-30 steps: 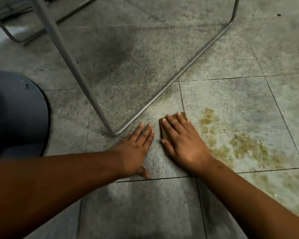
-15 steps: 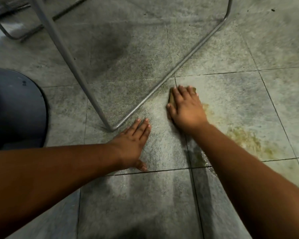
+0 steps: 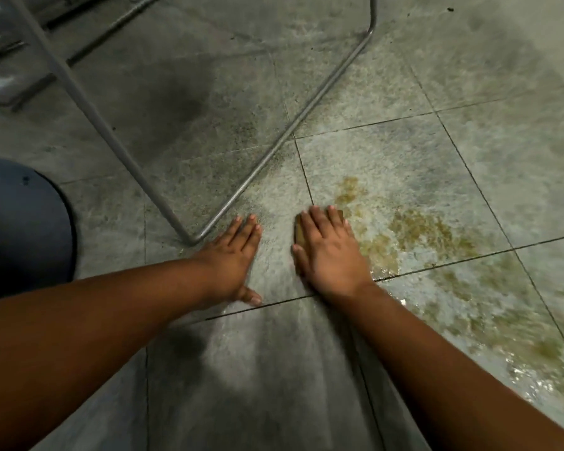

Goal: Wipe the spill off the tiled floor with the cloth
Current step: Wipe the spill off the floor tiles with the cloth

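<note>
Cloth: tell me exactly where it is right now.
In the head view the cloth lies on the tiled floor just right of centre, pressed flat under the right hand, at the left edge of the brownish spill.

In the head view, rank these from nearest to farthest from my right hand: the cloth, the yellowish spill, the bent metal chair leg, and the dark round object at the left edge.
From the right hand:
1. Cloth, directly under the palm and fingers.
2. Yellowish spill, just to its right.
3. Bent metal chair leg, to the left, beyond the left hand.
4. Dark round object, far left edge.
</note>
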Motion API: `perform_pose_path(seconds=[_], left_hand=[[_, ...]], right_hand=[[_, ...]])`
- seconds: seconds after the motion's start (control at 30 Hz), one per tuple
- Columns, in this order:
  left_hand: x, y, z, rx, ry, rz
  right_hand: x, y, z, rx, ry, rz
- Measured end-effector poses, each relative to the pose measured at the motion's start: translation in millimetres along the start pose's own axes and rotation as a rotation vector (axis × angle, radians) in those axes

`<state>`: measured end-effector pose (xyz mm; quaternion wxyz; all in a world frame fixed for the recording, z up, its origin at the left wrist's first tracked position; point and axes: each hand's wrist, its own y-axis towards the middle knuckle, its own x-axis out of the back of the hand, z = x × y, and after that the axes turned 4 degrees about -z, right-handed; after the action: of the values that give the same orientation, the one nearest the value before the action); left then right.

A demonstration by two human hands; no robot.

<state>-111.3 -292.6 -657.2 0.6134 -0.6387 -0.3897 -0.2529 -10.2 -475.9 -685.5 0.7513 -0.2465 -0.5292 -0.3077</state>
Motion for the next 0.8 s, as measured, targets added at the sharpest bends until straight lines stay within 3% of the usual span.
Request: perform_pose_path(seconds=[0.17,0.4,0.57,0.8], left_hand=[[-13.3,1.3,24.7,0.054,0.014,0.018],[-21.9,-8.9,28.1,0.075,0.127,-0.045],[-34.6,-10.1,9.2,0.146,0.039,-0.291],[-46.9,0.0,-40.8,0.199,-0.105,-0.451]], right_hand=[[-12.3,36.5,14.6,-0.026,-0.004,0.099],[-39.1,-116.1,19.3,0.103,0.029,0.057],[-42.5,-133.0,5.1,0.204,-0.002,0.082],[-10.3,-32.6,-42.2,-0.102,0.007,0.001]])
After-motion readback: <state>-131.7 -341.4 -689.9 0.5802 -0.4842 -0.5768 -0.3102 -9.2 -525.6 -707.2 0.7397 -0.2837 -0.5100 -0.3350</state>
